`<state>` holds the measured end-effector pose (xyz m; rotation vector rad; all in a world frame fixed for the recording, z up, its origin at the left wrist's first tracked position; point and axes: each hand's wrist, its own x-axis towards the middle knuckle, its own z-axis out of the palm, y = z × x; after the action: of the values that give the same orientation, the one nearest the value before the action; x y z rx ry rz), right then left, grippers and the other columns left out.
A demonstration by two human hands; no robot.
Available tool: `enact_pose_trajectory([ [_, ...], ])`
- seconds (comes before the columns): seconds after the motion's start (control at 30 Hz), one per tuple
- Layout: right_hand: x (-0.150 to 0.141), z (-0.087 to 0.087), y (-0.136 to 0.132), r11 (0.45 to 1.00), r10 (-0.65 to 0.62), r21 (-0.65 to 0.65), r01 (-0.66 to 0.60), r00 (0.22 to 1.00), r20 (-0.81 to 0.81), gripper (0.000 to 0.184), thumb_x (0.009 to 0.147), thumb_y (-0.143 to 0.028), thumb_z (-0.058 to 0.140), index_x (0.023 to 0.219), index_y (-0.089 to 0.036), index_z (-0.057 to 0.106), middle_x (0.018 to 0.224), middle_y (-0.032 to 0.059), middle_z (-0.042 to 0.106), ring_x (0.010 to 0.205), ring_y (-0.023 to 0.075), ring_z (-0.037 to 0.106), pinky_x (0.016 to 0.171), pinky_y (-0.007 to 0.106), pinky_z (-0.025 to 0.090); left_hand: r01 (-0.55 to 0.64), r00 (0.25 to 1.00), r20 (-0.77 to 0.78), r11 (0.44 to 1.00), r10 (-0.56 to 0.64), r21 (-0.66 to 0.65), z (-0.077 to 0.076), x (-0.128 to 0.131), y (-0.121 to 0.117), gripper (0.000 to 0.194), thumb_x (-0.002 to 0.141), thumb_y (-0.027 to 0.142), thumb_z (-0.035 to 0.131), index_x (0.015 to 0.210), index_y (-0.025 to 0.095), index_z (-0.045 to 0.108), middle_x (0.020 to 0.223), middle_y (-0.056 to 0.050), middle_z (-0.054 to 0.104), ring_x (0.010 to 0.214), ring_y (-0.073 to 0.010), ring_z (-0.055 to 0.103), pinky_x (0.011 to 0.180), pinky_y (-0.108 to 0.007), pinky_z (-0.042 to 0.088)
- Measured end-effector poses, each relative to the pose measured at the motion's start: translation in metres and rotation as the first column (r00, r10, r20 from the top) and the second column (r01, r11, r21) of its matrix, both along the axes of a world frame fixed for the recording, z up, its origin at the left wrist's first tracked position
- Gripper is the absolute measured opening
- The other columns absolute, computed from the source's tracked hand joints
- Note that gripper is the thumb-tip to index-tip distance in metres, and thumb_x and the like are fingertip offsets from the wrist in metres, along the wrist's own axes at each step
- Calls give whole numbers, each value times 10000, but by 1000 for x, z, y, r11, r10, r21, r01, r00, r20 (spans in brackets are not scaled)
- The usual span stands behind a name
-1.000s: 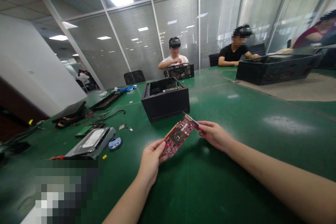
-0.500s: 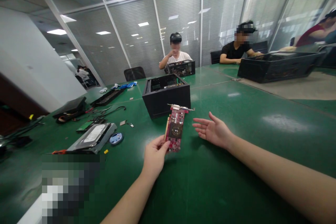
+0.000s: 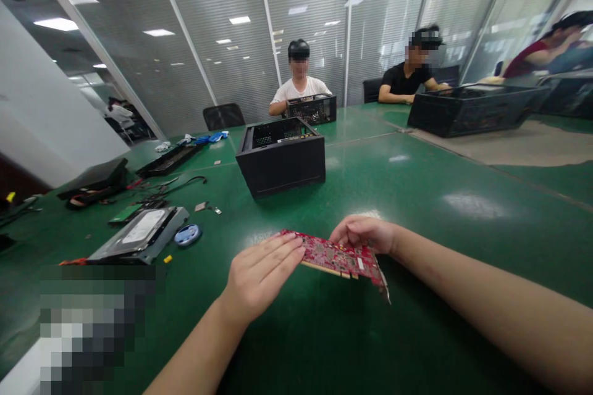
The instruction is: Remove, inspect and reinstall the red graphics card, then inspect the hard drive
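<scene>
Now, left hand (image 3: 252,281) holds card (image 3: 333,254) in narrow grip, fingers (image 3: 278,254) across one end; right hand (image 3: 373,236) curled at far edge, firmness unconfirmed. Change: card flipped within last half second, contacts (image 3: 324,270) toward wearer; reverse thus open to checking. Position: over tabletop (image 3: 347,352), nearer than case (image 3: 282,163).

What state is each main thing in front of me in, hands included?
Red card: held above the table, tilted
Left hand: closed over the card's left end
Right hand: fingers curled at the card's far edge, grip partly hidden
Nearest black case: open on top, standing on the table
Hard drive: lying label up
Blue round part: lying flat
Ceiling light: lit
</scene>
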<state>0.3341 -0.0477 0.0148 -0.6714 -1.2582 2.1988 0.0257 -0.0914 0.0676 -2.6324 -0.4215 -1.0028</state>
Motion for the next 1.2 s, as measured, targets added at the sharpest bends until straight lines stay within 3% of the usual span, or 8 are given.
enact_pose_trajectory([
  [0.2, 1, -1, -1, 991, 104, 75, -108, 993, 56, 272, 661, -342, 794, 773, -103, 727, 631, 30, 699, 499, 108, 606, 473, 179, 456, -8, 1000, -8, 1000, 8, 17, 3, -5, 2, 501, 879, 64, 611, 1358, 198, 545, 1274, -81, 676, 1237, -246, 597, 1035, -456, 527],
  [0.43, 1, -3, 1, 971, 207, 97, -218, 972, 108, 249, 664, -286, 816, 833, -125, 730, 657, 27, 721, 450, 97, 598, 451, 173, 474, -1, 999, 34, 1000, 1, 10, 3, -7, 5, 493, 871, 32, 597, 1334, 201, 575, 1257, -88, 686, 1241, -257, 595, 1029, -464, 525],
  [0.57, -4, 0, -1, 970, 166, 163, -182, 980, 109, 231, 685, -301, 815, 815, -121, 750, 632, 21, 714, 424, 84, 575, 445, 170, 471, -43, 996, 79, 999, 41, 21, 2, -7, 7, 472, 867, 26, 598, 1290, 237, 614, 1236, -72, 697, 1213, -249, 615, 1008, -453, 530],
  [0.7, -11, -1, -4, 973, 70, 216, -86, 995, 78, 252, 684, -318, 823, 820, -113, 769, 659, 35, 722, 492, 97, 609, 516, 193, 498, -167, 966, 206, 986, 158, 26, 1, -8, 11, 571, 827, 20, 631, 1331, 283, 581, 1317, -90, 638, 1211, -268, 607, 990, -456, 523],
  [0.87, -11, -11, 3, 979, -155, 119, 165, 984, -90, 347, 643, -348, 858, 875, -109, 759, 715, 65, 734, 539, 123, 634, 562, 242, 510, -331, 842, 389, 928, 373, -173, -5, -15, 23, 632, 829, 142, 662, 1422, 244, 467, 1350, -122, 583, 1237, -283, 563, 1060, -495, 454],
  [0.97, 1, -11, 16, 883, -465, -41, 468, 858, -218, 378, 587, -329, 891, 886, -154, 739, 719, 42, 719, 589, 147, 639, 611, 290, 524, -389, 808, 346, 873, 477, -295, -11, -18, 36, 609, 857, 214, 642, 1431, 227, 437, 1388, -133, 541, 1301, -291, 502, 1111, -529, 387],
  [1.07, 20, -9, 32, 766, -636, -126, 630, 716, -288, 294, 651, -352, 853, 874, -218, 715, 719, -7, 699, 569, 113, 590, 585, 257, 498, -442, 795, 281, 831, 537, -339, -11, -13, 56, 654, 872, 282, 635, 1464, 202, 370, 1442, -160, 476, 1349, -302, 450, 1123, -539, 361],
  [1.2, 40, -12, 49, 656, -747, -197, 728, 590, -307, 132, 797, -364, 741, 859, -264, 683, 725, -34, 695, 551, 111, 563, 559, 257, 488, -569, 807, 51, 798, 588, -198, 16, 7, 96, 747, 875, 377, 627, 1500, 142, 293, 1535, -208, 349, 1392, -343, 378, 1113, -521, 353],
])
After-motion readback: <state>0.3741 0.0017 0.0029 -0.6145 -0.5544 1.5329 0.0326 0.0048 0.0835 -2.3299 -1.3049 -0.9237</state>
